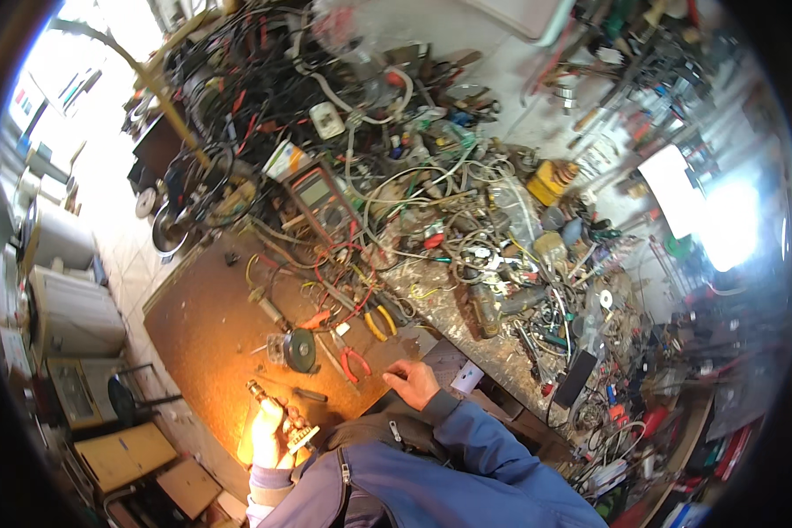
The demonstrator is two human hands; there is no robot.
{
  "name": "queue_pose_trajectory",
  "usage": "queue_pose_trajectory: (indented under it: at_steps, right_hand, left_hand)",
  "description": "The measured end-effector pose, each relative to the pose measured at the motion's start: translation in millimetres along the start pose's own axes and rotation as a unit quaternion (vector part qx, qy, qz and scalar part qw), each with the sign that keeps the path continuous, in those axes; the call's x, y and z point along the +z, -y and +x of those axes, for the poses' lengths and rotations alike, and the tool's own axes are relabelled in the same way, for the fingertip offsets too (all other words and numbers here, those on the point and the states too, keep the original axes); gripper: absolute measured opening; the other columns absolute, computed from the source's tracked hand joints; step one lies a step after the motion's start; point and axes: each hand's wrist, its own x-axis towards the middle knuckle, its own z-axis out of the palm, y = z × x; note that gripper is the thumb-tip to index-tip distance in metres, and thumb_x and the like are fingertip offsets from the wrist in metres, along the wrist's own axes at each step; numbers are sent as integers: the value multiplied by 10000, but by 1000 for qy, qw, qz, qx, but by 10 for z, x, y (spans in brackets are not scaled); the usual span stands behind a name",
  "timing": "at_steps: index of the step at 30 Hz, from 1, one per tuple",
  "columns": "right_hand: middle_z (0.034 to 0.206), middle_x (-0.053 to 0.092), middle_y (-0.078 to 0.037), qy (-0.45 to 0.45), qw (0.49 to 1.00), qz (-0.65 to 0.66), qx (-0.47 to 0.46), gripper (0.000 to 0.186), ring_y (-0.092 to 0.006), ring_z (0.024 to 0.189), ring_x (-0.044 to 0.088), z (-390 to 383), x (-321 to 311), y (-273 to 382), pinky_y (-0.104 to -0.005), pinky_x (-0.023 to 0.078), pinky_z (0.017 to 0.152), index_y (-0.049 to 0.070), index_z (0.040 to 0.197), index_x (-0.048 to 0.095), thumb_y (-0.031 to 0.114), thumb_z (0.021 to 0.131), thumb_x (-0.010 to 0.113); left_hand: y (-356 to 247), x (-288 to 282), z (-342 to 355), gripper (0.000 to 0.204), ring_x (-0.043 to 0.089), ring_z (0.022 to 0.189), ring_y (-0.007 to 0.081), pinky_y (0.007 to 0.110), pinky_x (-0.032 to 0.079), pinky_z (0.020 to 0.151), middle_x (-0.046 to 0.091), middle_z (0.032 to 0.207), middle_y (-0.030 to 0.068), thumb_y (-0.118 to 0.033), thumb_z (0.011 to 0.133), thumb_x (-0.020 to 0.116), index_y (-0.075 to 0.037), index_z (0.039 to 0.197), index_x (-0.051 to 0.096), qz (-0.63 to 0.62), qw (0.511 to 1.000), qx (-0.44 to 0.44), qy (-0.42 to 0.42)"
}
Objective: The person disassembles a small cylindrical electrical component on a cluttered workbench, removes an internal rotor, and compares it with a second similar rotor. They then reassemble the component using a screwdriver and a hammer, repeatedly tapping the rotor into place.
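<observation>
My left hand (271, 433), brightly lit near the bottom of the bench, is closed on a small part (297, 435) with a metal fitting at its upper end; its details are hard to make out. My right hand (412, 382) rests empty at the bench's near right, fingers apart and loosely curved. Between and beyond my hands lie a dark screwdriver-like tool (310, 395), red-handled pliers (354, 362), a round green-lidded container (294, 349) and yellow-handled pliers (378, 319).
The rusty brown bench top (189, 312) carries a multimeter (321, 198) at the back. Tangled cables (238, 97), a yellow can (550, 183) and heaps of tools crowd the back and right. A bright lamp (726, 220) glows at right. Appliances (75, 312) stand along the left.
</observation>
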Motion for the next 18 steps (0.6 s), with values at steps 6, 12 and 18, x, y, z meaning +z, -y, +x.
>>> queue_pose_trajectory:
  at_steps: [6,12,18]
  right_hand:
    - [853,719,-175,-45,999,-3,15,249,-274,778,702,-261,-63,2,-369,529,690,-14,978,704,215,883,689]
    - [841,718,-170,-135,988,48,65,247,-308,785,701,-927,-26,-172,-388,531,718,6,966,709,234,876,676]
    - [812,720,-123,-240,961,83,113,233,-168,727,681,-1546,-44,-482,-311,534,691,0,967,711,215,880,694]
  left_hand:
    - [32,-27,15,296,659,771,230,397,571,686,679,910,117,-293,944,653,-53,1110,602,55,996,-21,64]
    - [160,12,85,356,690,775,232,372,593,611,679,936,134,-305,931,677,-48,1150,565,90,980,-73,162]
    - [448,270,113,347,620,701,196,383,554,651,612,878,90,-311,929,672,-72,1143,541,121,960,-145,208]
